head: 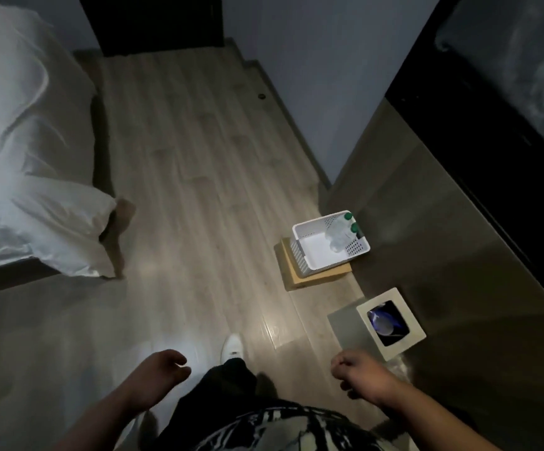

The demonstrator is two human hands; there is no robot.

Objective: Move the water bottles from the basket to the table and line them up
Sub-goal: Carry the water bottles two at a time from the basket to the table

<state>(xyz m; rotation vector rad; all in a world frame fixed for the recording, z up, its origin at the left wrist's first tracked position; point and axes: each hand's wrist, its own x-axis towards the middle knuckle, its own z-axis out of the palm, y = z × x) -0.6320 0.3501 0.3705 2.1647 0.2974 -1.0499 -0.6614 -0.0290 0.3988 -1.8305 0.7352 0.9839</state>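
Both hands hang low and empty, left hand (pixel 163 369) and right hand (pixel 358 374) loosely curled.

Nothing legible: no text, brand or number can be read. The water bottles (pixel 340 234) in the basket (pixel 297 258), right of centre, are too small and dim for any label to show. The black-and-white patterned shirt (pixel 280 428) at the bottom edge forms no clear letters.

White perforated basket (pixel 313 252) at 3 o'clock, clear water bottles (pixel 339 239) with green caps (pixel 348 217), tan box (pixel 313 281) under it; cream bin (pixel 407 315) at 4 o'clock, black and blue inside. Floor (pixel 199 157) grey-brown wood-grain, bedding (pixel 20 125) white at 9 o'clock, table (pixel 443 239) dark brown at 3 o'clock. At 6 o'clock: white shoe (pixel 232 346), black trousers (pixel 225 382), black-and-white patterned shirt (pixel 280 428).
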